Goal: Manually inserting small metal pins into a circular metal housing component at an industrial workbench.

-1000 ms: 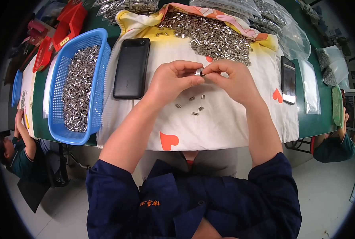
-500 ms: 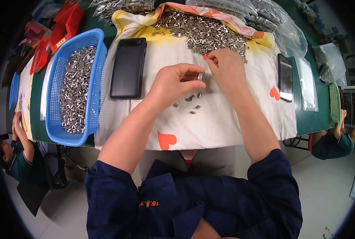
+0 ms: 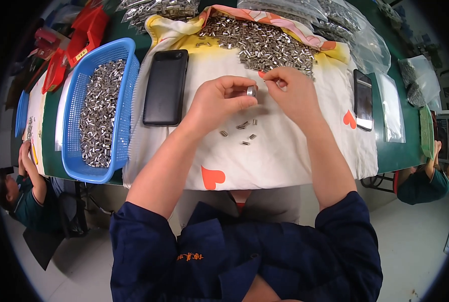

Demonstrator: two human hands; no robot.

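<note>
Between the thumb and fingers of my left hand [image 3: 212, 103] is a short, round, silver metal piece [image 3: 251, 92], its side partly showing. My right hand [image 3: 296, 95] is close by on the right, thumb and fingertips pinched together. Whatever sits in that pinch is too small to make out. Below the hands, several small metal sleeves [image 3: 242, 125] lie scattered on the white cloth [image 3: 275, 161]. Beyond my right hand spreads a large heap of the same kind of sleeves [image 3: 275, 48], against the cloth's folded far edge.
A blue plastic basket [image 3: 69, 136] full of small metal parts stands at left, beside a black rectangular device [image 3: 165, 88]. At right lie a phone [image 3: 363, 100] and clear bags [image 3: 390, 108]. Red bins [image 3: 86, 32] are far left. Co-workers sit on both sides.
The round metal piece has turned in my left fingers and shows more of its side. My right hand has drawn slightly right and nearer me, still pinched.
</note>
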